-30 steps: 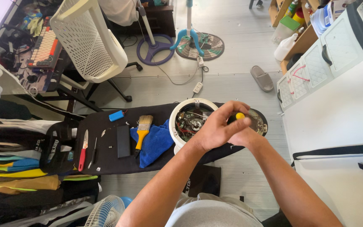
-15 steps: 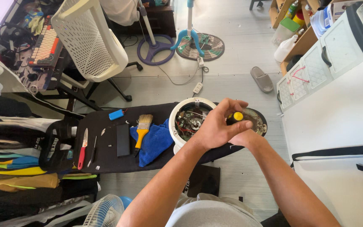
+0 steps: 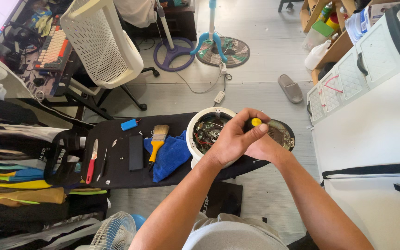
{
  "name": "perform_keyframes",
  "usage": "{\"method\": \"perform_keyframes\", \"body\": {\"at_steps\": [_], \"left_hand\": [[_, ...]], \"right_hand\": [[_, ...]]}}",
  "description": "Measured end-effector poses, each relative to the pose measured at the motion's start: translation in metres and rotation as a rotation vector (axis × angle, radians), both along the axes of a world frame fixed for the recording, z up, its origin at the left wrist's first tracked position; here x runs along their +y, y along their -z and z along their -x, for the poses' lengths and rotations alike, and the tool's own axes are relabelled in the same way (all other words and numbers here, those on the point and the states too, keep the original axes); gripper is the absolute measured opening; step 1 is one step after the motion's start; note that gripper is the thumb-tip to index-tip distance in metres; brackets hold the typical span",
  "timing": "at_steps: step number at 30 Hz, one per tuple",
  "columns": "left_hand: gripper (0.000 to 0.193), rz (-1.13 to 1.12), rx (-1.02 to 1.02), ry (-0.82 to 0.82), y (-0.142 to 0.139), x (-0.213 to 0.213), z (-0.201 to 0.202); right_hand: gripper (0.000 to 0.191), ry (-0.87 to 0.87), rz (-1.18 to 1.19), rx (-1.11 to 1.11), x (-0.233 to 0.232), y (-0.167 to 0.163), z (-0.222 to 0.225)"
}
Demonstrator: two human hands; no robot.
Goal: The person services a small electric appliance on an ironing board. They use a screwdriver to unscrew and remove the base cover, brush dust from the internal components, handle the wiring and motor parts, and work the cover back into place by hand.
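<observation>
My left hand (image 3: 234,138) is wrapped around a yellow-capped screwdriver handle (image 3: 255,122), held upright over the black board (image 3: 126,173). My right hand (image 3: 265,147) sits just under and behind the left one; its grip is hidden. Both hover above an opened round white appliance housing (image 3: 199,121) with wires and a circuit board inside. A dark round base plate (image 3: 283,132) lies right beside the housing, partly hidden by my hands.
On the board lie a blue cloth (image 3: 172,155), a yellow-handled paintbrush (image 3: 157,139), a black rectangular block (image 3: 136,153), a red-handled cutter (image 3: 91,162) and a small blue battery (image 3: 128,124). A white mesh chair (image 3: 100,44), fan stands (image 3: 216,44) and a slipper (image 3: 290,89) stand on the floor beyond.
My left hand has turned slightly around the screwdriver handle, so the yellow cap shows more. Nothing else has moved.
</observation>
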State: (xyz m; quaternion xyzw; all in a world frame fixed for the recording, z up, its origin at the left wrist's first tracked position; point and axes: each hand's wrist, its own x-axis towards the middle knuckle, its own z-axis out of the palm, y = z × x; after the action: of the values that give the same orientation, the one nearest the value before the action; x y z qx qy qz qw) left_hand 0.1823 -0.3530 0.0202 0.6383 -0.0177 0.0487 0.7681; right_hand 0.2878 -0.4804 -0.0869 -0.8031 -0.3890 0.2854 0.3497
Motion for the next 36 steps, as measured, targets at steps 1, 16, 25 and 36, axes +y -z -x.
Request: {"method": "perform_keyframes", "body": {"at_steps": [1,16,25,36], "left_hand": [[0.038,0.008,-0.006,-0.001,-0.003,-0.001,0.001],[0.053,-0.938,-0.301,-0.667,-0.075,0.071,0.099],[0.042,-0.801,-0.228,-1.33,-0.039,0.152,0.21],[0.041,0.457,0.311,-1.415,0.114,0.276,0.314]], "right_hand": [[0.042,0.023,0.015,0.018,0.001,-0.001,0.0],[0.022,0.132,-0.282,-0.172,0.068,-0.047,0.041],[0.017,-0.177,-0.361,-0.218,0.22,-0.019,0.122],[0.012,-0.323,-0.19,-0.19,0.347,0.047,0.193]]}}
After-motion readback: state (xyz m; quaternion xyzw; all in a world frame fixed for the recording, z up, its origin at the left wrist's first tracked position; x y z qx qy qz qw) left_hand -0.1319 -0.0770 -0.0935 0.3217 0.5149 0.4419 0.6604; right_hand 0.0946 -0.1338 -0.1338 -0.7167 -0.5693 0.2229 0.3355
